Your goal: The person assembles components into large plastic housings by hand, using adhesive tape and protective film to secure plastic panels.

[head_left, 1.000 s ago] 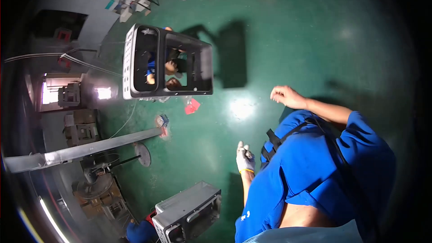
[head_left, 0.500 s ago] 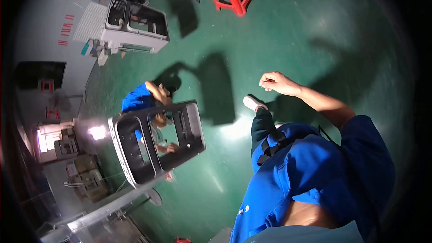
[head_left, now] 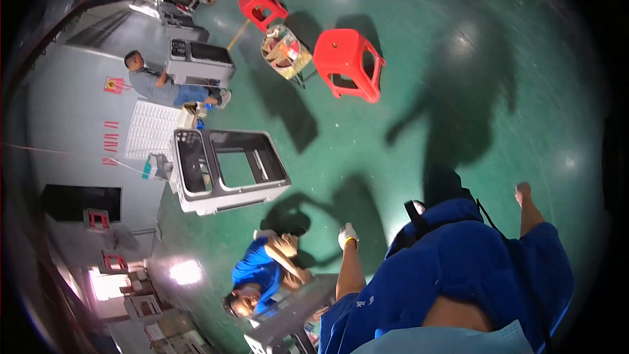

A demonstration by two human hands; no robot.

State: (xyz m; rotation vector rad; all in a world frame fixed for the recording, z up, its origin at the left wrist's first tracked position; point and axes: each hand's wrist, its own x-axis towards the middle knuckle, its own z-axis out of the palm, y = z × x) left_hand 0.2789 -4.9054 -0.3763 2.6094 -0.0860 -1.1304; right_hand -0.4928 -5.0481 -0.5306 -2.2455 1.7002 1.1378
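Observation:
My left hand, in a white glove with a yellow cuff, hangs over the green floor in front of my blue shirt. Its fingers look curled in, and nothing shows in them. Far to the right, my bare right hand hangs low with its fingers closed, small in the picture and with no object visible. Neither hand touches anything. Nearest the left hand is a dark grey machine housing, partly cut off by the lower edge and my sleeve. A co-worker in blue crouches at it.
Another grey housing with two openings stands ahead on the left. Beyond it, a person in grey sits by a similar housing. Red stools stand around a small cluttered stand. A white ribbed panel leans at the wall.
My view has shifted forward, bringing the stools and far housing further into sight. My right hand has moved from the middle to the far right. My gloved left hand has come into view.

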